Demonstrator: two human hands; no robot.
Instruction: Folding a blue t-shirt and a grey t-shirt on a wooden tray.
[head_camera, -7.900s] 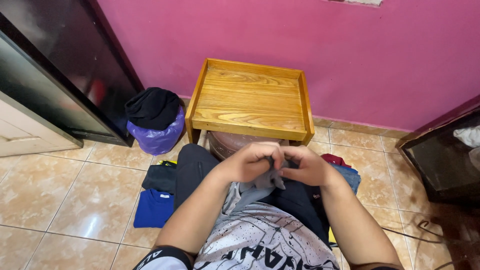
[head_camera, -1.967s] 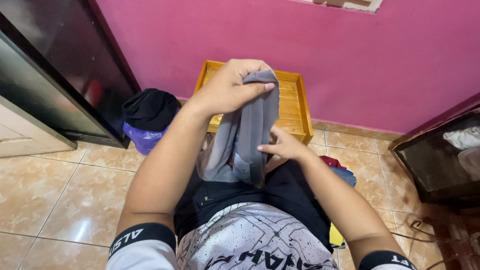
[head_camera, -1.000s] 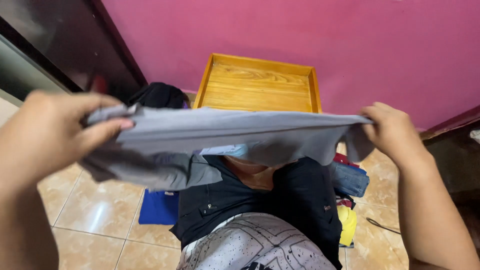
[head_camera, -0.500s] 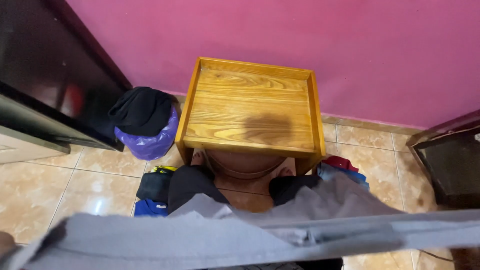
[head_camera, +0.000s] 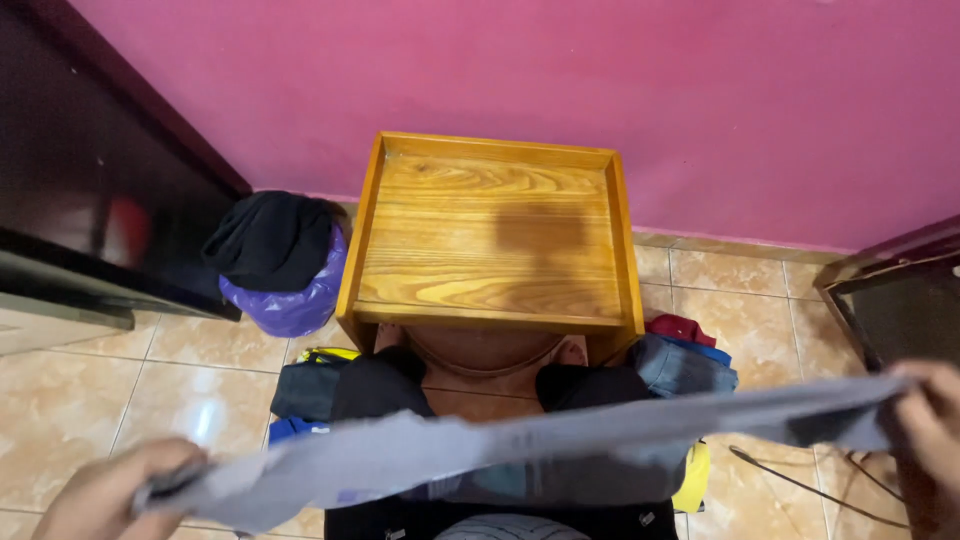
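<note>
A grey garment (head_camera: 520, 445) is stretched out wide and flat across the bottom of the view, over my knees. My left hand (head_camera: 115, 495) pinches its left end at the lower left corner. My right hand (head_camera: 925, 430) grips its right end at the right edge, partly out of frame. Just beyond the cloth stands a low wooden table (head_camera: 495, 235) with a raised rim, its top bare, against the pink wall.
A purple bag (head_camera: 290, 290) with black cloth on top sits left of the table. Folded clothes lie on the tiled floor at left (head_camera: 300, 390) and right (head_camera: 680, 360) of my legs. Dark cabinets flank both sides. A thin cable (head_camera: 800, 485) runs at lower right.
I lifted the grey garment off my lap, spread it wide between both hands, then lowered it toward my knees. The view tilted so the table top shows fully.
</note>
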